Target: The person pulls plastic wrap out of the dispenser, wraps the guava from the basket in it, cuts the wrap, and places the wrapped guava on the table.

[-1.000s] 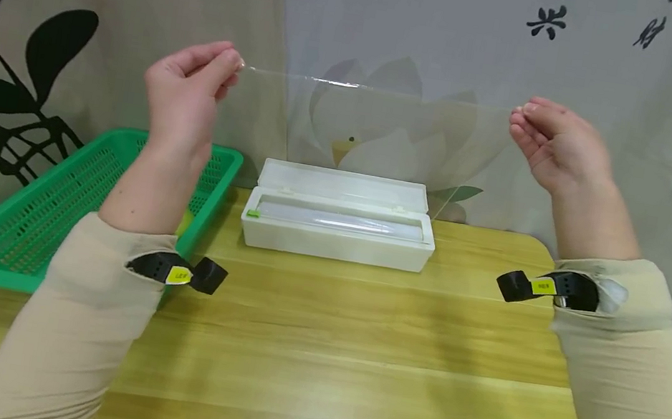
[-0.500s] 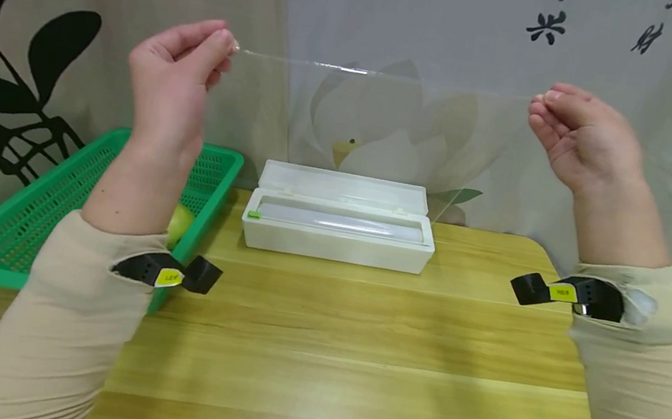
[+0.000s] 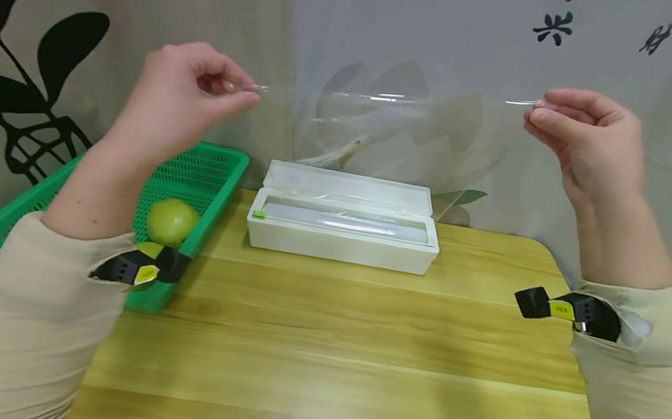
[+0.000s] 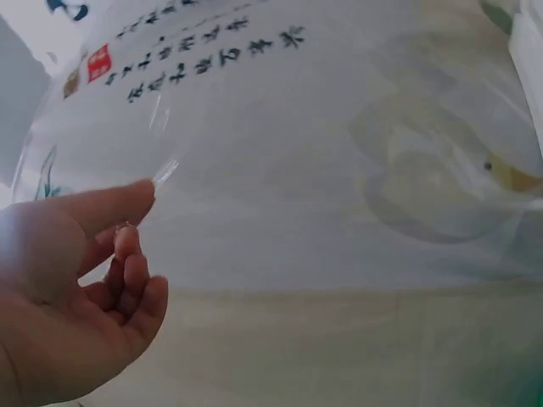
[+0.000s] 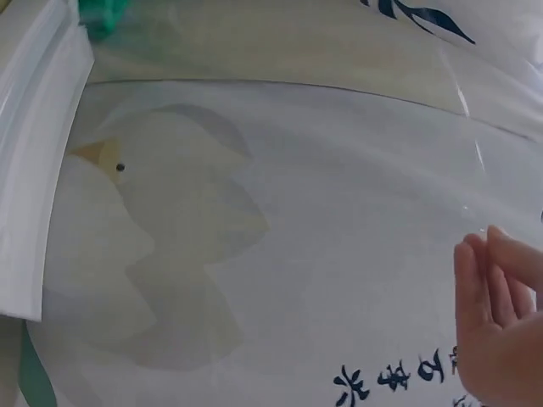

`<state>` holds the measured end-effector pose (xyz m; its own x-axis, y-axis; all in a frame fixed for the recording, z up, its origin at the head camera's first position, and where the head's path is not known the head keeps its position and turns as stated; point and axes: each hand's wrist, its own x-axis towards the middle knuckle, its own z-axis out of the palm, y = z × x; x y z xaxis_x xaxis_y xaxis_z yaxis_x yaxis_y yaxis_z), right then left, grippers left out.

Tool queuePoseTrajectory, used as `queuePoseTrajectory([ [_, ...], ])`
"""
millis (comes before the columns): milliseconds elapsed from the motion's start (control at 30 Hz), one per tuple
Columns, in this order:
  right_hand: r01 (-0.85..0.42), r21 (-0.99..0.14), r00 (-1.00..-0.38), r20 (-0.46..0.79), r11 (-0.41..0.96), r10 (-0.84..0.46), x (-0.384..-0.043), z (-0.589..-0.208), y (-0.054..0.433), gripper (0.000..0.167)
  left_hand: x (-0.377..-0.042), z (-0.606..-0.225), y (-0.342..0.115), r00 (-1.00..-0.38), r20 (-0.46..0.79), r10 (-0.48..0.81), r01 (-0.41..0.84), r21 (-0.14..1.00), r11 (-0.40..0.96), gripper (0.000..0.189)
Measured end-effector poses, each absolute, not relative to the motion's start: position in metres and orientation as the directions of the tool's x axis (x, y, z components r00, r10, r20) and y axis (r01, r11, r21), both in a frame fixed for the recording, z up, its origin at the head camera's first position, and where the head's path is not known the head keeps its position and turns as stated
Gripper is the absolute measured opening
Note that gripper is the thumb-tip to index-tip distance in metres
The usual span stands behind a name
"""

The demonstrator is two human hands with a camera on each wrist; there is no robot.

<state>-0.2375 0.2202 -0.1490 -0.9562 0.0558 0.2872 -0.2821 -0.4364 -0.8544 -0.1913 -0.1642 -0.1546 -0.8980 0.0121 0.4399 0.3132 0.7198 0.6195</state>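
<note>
A clear sheet of cling film (image 3: 389, 112) spans the space between my raised hands, above and in front of the white dispenser box (image 3: 337, 244). My left hand (image 3: 179, 99) pinches its upper left corner between thumb and fingertips; a glint of film (image 4: 166, 174) shows at the thumb tip in the left wrist view. With thumb against fingers, my right hand (image 3: 593, 146) grips the upper right corner. The film sags slightly and wrinkles on the left, its lower part hanging toward the box. Inside the box, under its raised lid (image 3: 349, 187), lies a film roll (image 3: 343, 222).
A green plastic basket (image 3: 229, 183) stands on the left of the wooden table (image 3: 315, 351), with round yellow-green fruit (image 3: 172, 222) in it, partly behind my left wrist. Behind the table hangs a printed cloth (image 3: 415, 26).
The hands first rose and spread, pulling the film taut. Since then my left hand has come down and inward, turning at the wrist, and the film has slackened. More fruit shows in the basket.
</note>
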Motion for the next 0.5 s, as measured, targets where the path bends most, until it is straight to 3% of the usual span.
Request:
queuePoseTrajectory([
  [133, -0.415, -0.884, -0.910, 0.405, -0.215, 0.092, -0.230, -0.151, 0.221, 0.011, -0.191, -0.153, -0.165, -0.873, 0.488, 0.011, 0.330, 0.572, 0.751, 0.030],
  [267, -0.483, -0.874, -0.875, 0.484, -0.053, -0.003, -0.228, -0.153, 0.229, 0.006, -0.193, -0.152, -0.170, -0.828, 0.560, 0.014, 0.418, 0.601, 0.681, 0.027],
  [367, -0.526, -0.847, -0.820, 0.528, -0.076, -0.219, -0.228, -0.158, 0.237, 0.007, -0.194, -0.156, -0.173, -0.803, 0.592, 0.062, 0.527, 0.658, 0.538, 0.014],
  [500, -0.518, -0.817, -0.667, 0.572, -0.255, -0.477, -0.231, -0.166, 0.244, 0.013, -0.195, -0.166, -0.172, -0.785, 0.600, 0.156, 0.619, 0.746, 0.245, 0.015],
])
